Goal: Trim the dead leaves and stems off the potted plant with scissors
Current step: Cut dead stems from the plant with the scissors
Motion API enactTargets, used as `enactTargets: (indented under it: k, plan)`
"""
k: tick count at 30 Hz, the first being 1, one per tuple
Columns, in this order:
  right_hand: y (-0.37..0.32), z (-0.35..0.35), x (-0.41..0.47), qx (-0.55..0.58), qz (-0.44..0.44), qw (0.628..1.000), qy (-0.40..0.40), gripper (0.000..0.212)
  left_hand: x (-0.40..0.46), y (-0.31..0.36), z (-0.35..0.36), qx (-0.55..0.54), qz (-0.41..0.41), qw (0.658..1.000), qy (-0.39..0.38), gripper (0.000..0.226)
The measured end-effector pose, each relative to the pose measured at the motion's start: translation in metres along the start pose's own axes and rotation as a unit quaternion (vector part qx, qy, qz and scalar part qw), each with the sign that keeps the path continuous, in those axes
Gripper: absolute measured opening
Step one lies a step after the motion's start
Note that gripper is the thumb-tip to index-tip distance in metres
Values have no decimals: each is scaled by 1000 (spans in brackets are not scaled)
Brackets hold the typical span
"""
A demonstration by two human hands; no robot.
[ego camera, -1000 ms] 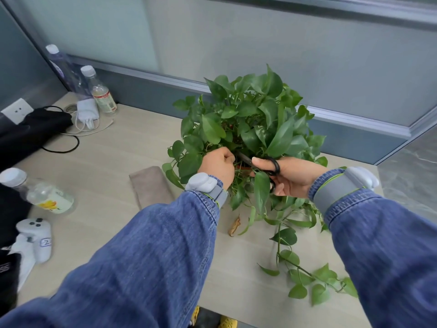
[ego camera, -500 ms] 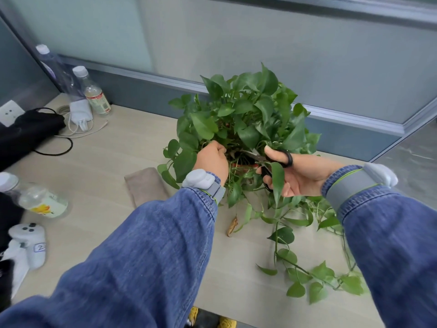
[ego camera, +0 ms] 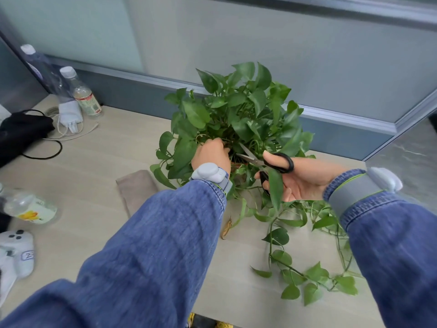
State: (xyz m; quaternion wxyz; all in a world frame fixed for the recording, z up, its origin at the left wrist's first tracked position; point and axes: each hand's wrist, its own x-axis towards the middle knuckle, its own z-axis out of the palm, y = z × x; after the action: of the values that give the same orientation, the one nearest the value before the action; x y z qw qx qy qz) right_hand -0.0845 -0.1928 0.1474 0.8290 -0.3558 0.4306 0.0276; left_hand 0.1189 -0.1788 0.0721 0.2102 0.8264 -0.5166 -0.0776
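We see the left hand [ego camera: 212, 153] reaching into the potted plant [ego camera: 238, 119] on the table [ego camera: 99, 162] while the right hand [ego camera: 300, 181] holds black-handled scissors [ego camera: 264, 162], blades parted.

Soft even daylight, wide-angle edge distortion

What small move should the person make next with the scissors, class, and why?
Probably close the blades. The scissors in the right hand are open, tips deep in the potted plant, beside the left hand parting the leaves. What lies between the blades is hidden.
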Motion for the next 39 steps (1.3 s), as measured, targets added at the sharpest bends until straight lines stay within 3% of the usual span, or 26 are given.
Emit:
enactTargets:
  k: [5, 9, 17, 25, 39]
  plan:
    - [7, -5, -13, -21, -23, 999, -36, 61, -2, 0, -2, -23, -10, 1000, 18, 17]
    - [3, 11, -11, -50, -53, 994, -84, 49, -10, -2, -2, -127, -40, 991, 10, 14]
    - [-18, 41, 18, -69, -8, 996, 58, 58, -10, -8, -11, -130, -66, 989, -1, 15]
    - [-23, 39, 31, -52, -2, 996, 73, 57, 1, -5, -19, -144, -73, 986, -47, 24]
    - [-11, 32, 49, 38, -38, 995, 88, 51, -4, -7, -20, -166, -62, 982, -63, 15]
